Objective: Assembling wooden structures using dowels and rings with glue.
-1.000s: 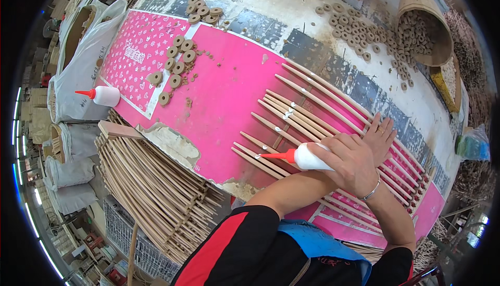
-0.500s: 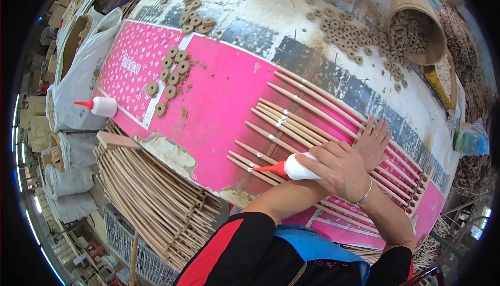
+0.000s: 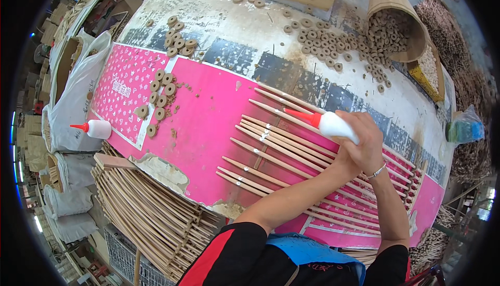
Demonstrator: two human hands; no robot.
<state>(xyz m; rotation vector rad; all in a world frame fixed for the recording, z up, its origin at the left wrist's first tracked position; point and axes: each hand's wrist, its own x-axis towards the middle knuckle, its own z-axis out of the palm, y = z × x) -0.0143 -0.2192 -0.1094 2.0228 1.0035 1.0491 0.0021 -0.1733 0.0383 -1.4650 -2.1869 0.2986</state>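
A person's right hand (image 3: pixel 369 143), fingers curled closed around a white plastic bottle with a red pointed nozzle (image 3: pixel 336 126), holds it aslant above slender, pale wooden sticks (image 3: pixel 281 138) laid out on a bright pink panel (image 3: pixel 203 124). White dabs (image 3: pixel 255 151) dot several sticks toward their left ends. The left hand (image 3: pixel 346 162) is largely hidden behind the right; whether its fingers are open or gripping cannot be told.

Both bottles (image 3: pixel 337 127) were white with red tips (image 3: pixel 302 116). The sticks (image 3: pixel 255 123) were pale tan, dabbed white. The sheet (image 3: pixel 203 129) was pink, its left end sprinkled with white motifs. Rings (image 3: pixel 156 115) were brown, the apron (image 3: pixel 307 255) blue, the sleeve (image 3: pixel 250 249) black with red.
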